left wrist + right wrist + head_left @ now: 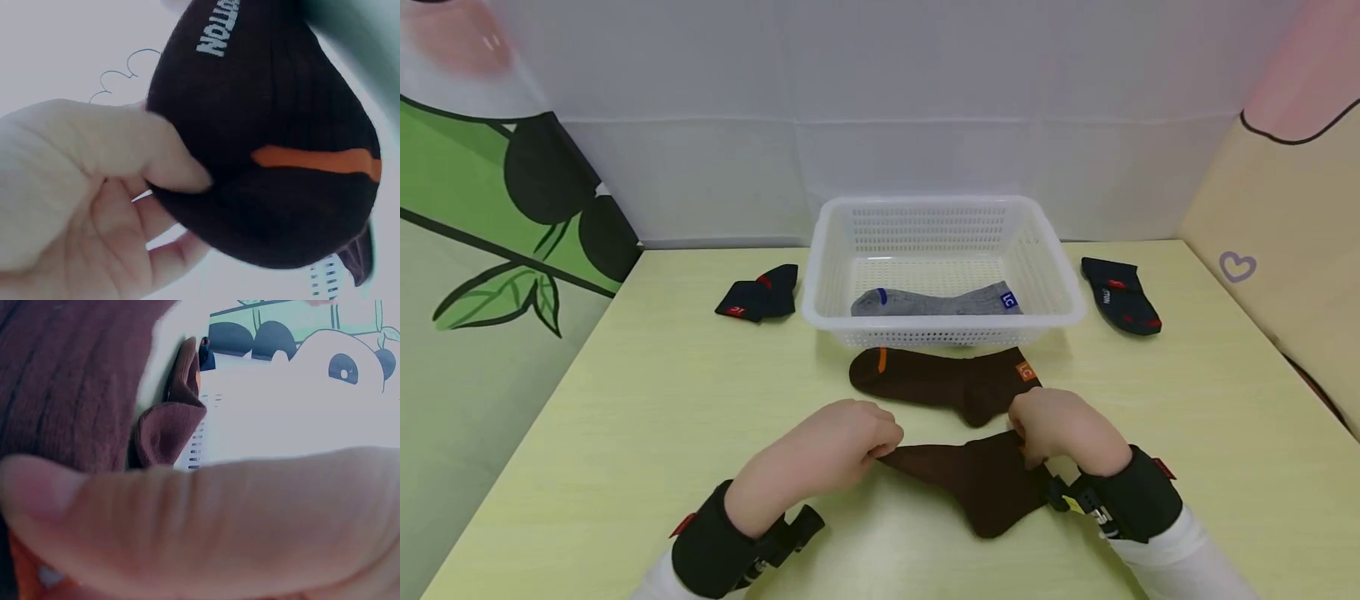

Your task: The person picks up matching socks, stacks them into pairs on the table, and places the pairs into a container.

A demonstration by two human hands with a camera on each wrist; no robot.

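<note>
A dark brown sock (992,487) stretches between my two hands above the front of the table. At its toe end, beside an orange stripe, my left hand (842,442) pinches the fabric, thumb on top in the left wrist view. My right hand (1067,429) grips the ribbed cuff end, its thumb (187,519) pressed across the knit in the right wrist view. Just beyond lies a second brown sock (925,379), flat, with an orange toe stripe and an orange label; the right hand overlaps its cuff edge in the head view.
Behind the socks stands a white perforated basket (943,321) with a grey sock (932,302) inside. A folded black sock (763,296) lies left of the basket and another black sock (1122,296) right of it. A cloth backdrop rises behind the table (625,400).
</note>
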